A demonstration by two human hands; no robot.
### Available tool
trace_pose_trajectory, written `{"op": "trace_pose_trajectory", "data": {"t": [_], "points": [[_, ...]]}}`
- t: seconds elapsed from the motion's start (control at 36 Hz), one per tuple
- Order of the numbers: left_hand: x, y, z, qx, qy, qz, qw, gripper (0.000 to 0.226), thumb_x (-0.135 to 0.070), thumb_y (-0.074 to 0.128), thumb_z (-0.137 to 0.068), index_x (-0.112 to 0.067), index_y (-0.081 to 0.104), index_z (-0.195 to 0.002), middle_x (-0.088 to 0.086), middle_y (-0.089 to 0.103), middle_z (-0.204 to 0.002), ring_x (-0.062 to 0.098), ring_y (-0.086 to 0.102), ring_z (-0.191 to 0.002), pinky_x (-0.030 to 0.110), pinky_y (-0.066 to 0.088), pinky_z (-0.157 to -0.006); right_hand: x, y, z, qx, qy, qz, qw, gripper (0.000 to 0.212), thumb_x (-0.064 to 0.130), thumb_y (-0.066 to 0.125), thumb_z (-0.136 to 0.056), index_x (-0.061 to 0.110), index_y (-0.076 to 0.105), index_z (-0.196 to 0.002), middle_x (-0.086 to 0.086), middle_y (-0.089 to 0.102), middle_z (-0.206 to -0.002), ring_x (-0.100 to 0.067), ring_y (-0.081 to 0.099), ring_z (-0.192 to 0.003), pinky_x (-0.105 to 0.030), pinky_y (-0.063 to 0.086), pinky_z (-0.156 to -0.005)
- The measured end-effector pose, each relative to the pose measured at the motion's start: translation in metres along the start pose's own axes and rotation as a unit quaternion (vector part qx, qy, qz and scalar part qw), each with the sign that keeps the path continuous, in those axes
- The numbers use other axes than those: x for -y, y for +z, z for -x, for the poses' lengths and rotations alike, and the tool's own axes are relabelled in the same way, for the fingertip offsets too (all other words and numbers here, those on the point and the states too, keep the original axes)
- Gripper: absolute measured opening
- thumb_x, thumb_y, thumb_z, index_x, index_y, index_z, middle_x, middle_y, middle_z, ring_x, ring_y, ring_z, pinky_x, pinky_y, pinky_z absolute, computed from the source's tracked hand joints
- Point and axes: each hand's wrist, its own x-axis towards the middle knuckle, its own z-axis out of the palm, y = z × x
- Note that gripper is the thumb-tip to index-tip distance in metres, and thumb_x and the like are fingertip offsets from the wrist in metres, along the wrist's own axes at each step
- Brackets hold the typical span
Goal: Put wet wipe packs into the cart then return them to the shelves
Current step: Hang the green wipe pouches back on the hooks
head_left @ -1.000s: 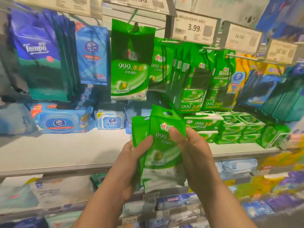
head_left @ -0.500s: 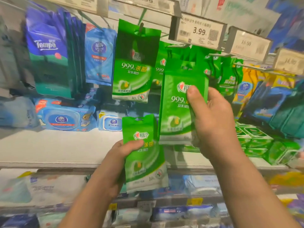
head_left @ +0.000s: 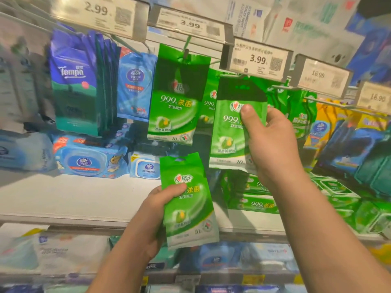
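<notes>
My right hand (head_left: pixel 273 144) grips a green wet wipe pack (head_left: pixel 229 127) by its right edge, thumb on its front. It holds the pack up just under the 3.99 price tag (head_left: pixel 257 59), with the pack's hang hole near the hook. My left hand (head_left: pixel 154 216) holds another green pack or small stack (head_left: pixel 187 201) lower down, thumb across its front. One more green pack (head_left: pixel 176 98) hangs on the hook to the left. More green packs (head_left: pixel 296 115) hang behind my right hand.
Tempo tissue packs (head_left: pixel 74 85) and a blue pack (head_left: pixel 135 85) hang at the left. Blue wipe tubs (head_left: pixel 88 157) and green boxed wipes (head_left: pixel 258 204) sit on the white shelf (head_left: pixel 63 197). Yellow and blue packs (head_left: pixel 349 140) hang at the right. Lower shelves hold more goods.
My right hand took one green pack out of the stack and lifted it up to the hook under the 3.99 tag. My left hand stayed lower with the remaining green pack.
</notes>
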Motion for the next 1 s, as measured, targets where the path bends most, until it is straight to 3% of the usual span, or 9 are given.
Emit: {"op": "trace_pose_trajectory", "data": {"t": [0.17,0.28,0.47,0.56,0.61,0.67,0.81,0.94,1.0], "points": [[-0.003,-0.001,-0.003,-0.003,0.005,0.005,1.0,0.05,-0.031,0.076,-0.062,-0.011,0.071,-0.108,0.022,0.075,-0.1,0.035,0.073,-0.075,0.044,0.063,-0.062,0.005,-0.004,0.006,-0.004,-0.076,-0.03,0.997,0.029,0.052,0.066,-0.09,0.027,0.066,-0.104,0.006,0.073,-0.107,-0.016,0.069,-0.105,-0.051,0.054,-0.095],[-0.002,-0.002,-0.006,-0.005,0.002,0.006,1.0,0.041,-0.032,0.075,-0.066,-0.014,0.072,-0.102,0.02,0.076,-0.099,0.036,0.073,-0.078,0.047,0.062,-0.066,0.017,-0.004,0.0,-0.036,-0.066,-0.001,0.997,0.062,0.058,0.062,-0.092,0.016,0.055,-0.137,0.01,0.058,-0.133,-0.008,0.056,-0.118,-0.035,0.047,-0.104],[-0.003,-0.002,-0.009,-0.027,-0.001,-0.011,1.0,0.045,-0.03,0.075,-0.072,-0.01,0.071,-0.112,0.02,0.076,-0.107,0.036,0.074,-0.09,0.049,0.06,-0.088,-0.003,0.006,0.001,-0.012,-0.011,0.033,0.999,0.081,0.073,0.057,-0.086,0.004,0.057,-0.129,-0.014,0.064,-0.127,-0.027,0.062,-0.112,-0.046,0.048,-0.092],[-0.005,-0.012,-0.012,-0.005,0.025,-0.05,0.998,0.019,-0.012,0.056,-0.099,0.001,0.065,-0.09,0.014,0.075,-0.066,0.021,0.073,-0.054,0.025,0.058,-0.047,-0.016,0.011,0.009,0.014,0.008,0.009,1.0,0.099,0.093,0.051,-0.068,0.006,0.061,-0.113,-0.024,0.066,-0.108,-0.021,0.063,-0.088,-0.06,0.051,-0.085],[-0.006,-0.015,-0.013,-0.007,0.015,-0.048,0.999,0.025,-0.011,0.054,-0.099,0.0,0.068,-0.081,0.013,0.073,-0.063,0.02,0.07,-0.049,0.023,0.054,-0.043,-0.024,0.015,0.013,0.042,0.031,-0.014,0.999,0.089,0.083,0.056,-0.076,-0.001,0.056,-0.106,-0.028,0.06,-0.091,-0.021,0.056,-0.073,-0.056,0.054,-0.066],[-0.007,-0.009,-0.01,-0.004,-0.008,-0.027,1.0,0.019,-0.023,0.066,-0.085,-0.011,0.08,-0.08,0.016,0.078,-0.086,0.028,0.075,-0.068,0.033,0.062,-0.062,-0.037,0.02,0.015,0.061,0.065,-0.046,0.995,0.076,0.065,0.057,-0.088,-0.008,0.05,-0.107,-0.016,0.053,-0.081,-0.022,0.061,-0.063,-0.045,0.052,-0.054],[-0.008,-0.008,-0.006,-0.019,0.004,0.006,1.0,0.018,-0.027,0.069,-0.078,-0.016,0.082,-0.079,0.016,0.078,-0.096,0.03,0.075,-0.077,0.04,0.059,-0.083,-0.048,0.034,0.01,0.058,0.126,-0.094,0.986,0.068,0.057,0.054,-0.096,-0.009,0.048,-0.114,0.001,0.064,-0.062,-0.029,0.061,-0.061,-0.042,0.045,-0.056],[-0.009,-0.022,-0.019,-0.018,0.024,-0.038,0.999,0.03,-0.008,0.045,-0.103,-0.001,0.063,-0.08,0.01,0.071,-0.056,0.018,0.068,-0.043,0.019,0.05,-0.04,-0.047,0.048,-0.006,0.043,0.176,-0.129,0.975,0.045,0.052,0.055,-0.099,0.007,0.052,-0.102,-0.002,0.059,-0.062,-0.023,0.056,-0.054,-0.035,0.044,-0.052],[-0.011,-0.015,-0.015,-0.03,-0.005,-0.033,0.999,0.025,-0.02,0.058,-0.095,-0.007,0.075,-0.081,0.015,0.078,-0.079,0.025,0.075,-0.066,0.032,0.062,-0.07,-0.047,0.055,-0.012,0.037,0.209,-0.147,0.966,0.035,0.044,0.056,-0.101,0.009,0.05,-0.098,-0.003,0.055,-0.066,-0.021,0.055,-0.052,-0.032,0.041,-0.049]]}}
